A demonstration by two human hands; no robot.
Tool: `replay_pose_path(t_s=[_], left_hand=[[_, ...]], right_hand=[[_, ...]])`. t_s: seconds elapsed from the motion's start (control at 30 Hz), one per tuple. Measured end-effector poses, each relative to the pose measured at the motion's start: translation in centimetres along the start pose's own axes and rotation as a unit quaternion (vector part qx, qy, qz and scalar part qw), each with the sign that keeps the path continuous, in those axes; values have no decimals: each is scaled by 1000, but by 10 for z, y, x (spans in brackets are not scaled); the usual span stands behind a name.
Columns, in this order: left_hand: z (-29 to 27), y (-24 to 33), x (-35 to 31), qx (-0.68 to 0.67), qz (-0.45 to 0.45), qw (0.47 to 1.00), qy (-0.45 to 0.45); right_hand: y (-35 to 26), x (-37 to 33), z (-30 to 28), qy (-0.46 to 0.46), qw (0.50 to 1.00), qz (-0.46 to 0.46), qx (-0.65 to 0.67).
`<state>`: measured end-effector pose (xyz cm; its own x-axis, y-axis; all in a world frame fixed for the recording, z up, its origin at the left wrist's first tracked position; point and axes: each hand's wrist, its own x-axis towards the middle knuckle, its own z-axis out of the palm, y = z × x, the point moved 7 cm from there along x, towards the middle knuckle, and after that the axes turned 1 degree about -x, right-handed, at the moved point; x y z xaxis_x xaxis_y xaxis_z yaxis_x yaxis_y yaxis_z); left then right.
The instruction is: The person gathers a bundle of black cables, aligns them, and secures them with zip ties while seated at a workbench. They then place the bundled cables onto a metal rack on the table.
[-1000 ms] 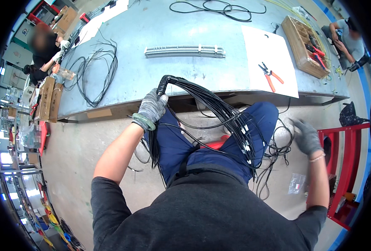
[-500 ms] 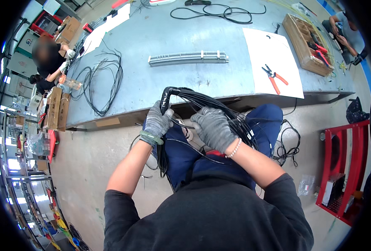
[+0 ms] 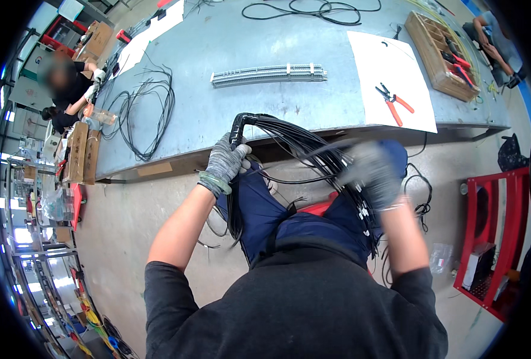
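Observation:
A thick bundle of black wires bends at a black-taped corner by the table's near edge. From that corner, one side runs down through my gloved left hand, which is closed around it. The other side fans out to the right over my lap, and several loose ends carry small white tags. My gloved right hand is over this fanned side, smeared by motion. A dark strand stretches across to it, but whether its fingers grip that cannot be made out.
On the table lie a grey slotted strip, coiled black wires and orange-handled wire strippers on white paper. A wooden tool box stands at right. A red cart is beside me. Co-workers sit left and right.
My right hand has moved right, from the middle of the bundle to its fanned, tagged side. My left hand keeps its hold near the taped bend, and the wires have spread wider.

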<state>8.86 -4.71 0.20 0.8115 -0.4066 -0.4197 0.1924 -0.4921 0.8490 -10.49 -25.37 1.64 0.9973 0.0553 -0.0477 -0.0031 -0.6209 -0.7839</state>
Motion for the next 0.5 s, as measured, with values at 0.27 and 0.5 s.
replay_pose_path(t_s=[0.27,0.5], left_hand=[[11,-6,15,-5,-1,999,-45],[8,10,-11,-17,33,999,-17]], right_hand=[[227,-577,-243,617,502,571,-203],[127,-228,-115,536,802,207,162]])
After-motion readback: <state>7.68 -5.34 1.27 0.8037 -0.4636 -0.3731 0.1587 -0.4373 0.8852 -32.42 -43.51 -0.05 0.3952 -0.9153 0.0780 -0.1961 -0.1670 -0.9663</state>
